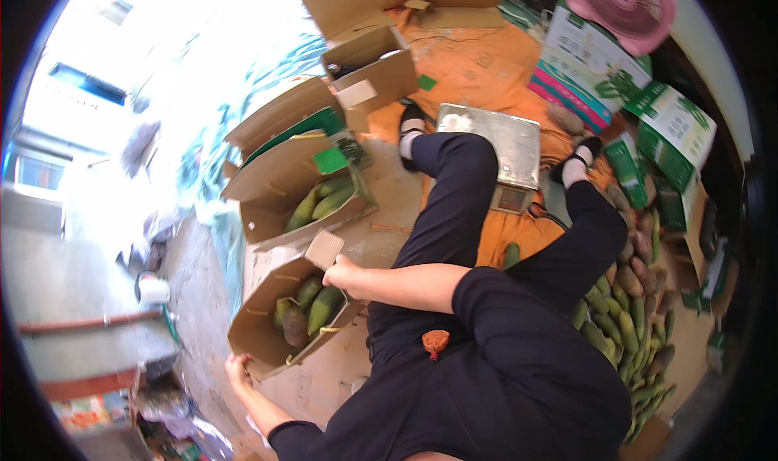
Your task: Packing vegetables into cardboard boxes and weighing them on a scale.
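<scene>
An open cardboard box (253, 331) with yellow rope handles stands at my left, holding several large, long green fruits (326, 308) and a browner one (295, 326). My left hand (237, 369) grips its near left edge. At the far right corner of the same box, my right hand (344, 274) closes where a small square cardboard flap (324, 248) sticks up. Whether that flap belongs to the box I cannot tell. Just beyond stands a second open box (258, 210) with similar green fruits (316, 203) inside.
A metal-topped scale (494, 141) sits between my feet on an orange sheet (478, 64). Green and brownish produce (624, 323) is heaped at my right. Printed cartons (596, 64) and a pink fan (624, 7) stand far right; another box (377, 72) lies beyond my left foot.
</scene>
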Available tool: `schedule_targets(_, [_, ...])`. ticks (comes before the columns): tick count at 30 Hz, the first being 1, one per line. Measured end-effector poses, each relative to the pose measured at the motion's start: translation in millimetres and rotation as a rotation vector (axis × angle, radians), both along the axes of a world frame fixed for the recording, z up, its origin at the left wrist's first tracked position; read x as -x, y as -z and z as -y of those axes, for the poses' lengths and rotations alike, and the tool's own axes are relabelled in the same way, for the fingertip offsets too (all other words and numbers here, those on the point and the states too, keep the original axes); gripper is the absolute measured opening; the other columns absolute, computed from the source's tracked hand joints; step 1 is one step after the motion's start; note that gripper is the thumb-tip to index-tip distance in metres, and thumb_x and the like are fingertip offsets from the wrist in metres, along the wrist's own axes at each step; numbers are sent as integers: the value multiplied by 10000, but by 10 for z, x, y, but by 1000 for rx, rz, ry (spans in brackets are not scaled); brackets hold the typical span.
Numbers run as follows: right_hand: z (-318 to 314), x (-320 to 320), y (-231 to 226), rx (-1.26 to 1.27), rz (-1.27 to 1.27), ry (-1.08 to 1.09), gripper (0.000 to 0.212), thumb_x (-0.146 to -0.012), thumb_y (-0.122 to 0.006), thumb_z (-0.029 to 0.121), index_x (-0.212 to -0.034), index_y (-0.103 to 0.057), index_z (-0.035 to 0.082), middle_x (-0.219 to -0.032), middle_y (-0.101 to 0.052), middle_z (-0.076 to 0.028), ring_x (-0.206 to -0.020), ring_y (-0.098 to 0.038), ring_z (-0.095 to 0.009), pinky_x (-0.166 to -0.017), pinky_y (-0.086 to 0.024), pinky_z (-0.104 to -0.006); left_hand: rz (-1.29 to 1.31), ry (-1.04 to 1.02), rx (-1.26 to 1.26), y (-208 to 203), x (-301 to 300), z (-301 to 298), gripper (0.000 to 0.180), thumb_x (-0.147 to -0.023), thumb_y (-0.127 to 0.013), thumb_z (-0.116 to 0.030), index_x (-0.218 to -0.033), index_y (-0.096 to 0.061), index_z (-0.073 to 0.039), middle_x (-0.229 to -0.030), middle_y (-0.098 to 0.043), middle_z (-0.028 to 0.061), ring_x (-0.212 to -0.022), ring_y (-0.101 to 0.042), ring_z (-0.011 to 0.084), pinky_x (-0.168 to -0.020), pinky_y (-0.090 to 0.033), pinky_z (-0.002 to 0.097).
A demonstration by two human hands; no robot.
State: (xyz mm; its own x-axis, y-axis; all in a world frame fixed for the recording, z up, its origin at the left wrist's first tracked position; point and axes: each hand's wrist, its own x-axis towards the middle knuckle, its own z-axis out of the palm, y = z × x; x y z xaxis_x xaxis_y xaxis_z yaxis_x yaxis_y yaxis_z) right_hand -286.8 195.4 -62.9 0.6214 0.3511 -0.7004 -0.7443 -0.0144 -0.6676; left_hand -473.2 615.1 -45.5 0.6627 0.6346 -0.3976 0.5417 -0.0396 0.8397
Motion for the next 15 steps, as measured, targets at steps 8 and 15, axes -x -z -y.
schedule_targets(8, [-60,-191,819,220,-113,131,396,-572,-737,46,-946,-634,-34,-1013,-624,-194,-917,-608,-273,-740,-512,-380,-68,-101,73,1117,-285,210,282,-647,-529,98,-911,-582,16,-733,-590,61,-623,-560,164,-574,-462,273])
schedule_targets(15, [-101,-84,435,343,-224,107,437,-607,-721,69,-1015,-616,-46,-1074,-619,-197,-1010,-599,-264,-824,-498,-361,-141,113,88,1013,-550,-72,396,-738,-540,67,-1133,-563,55,-946,-626,137,-818,-607,232,-739,-493,310])
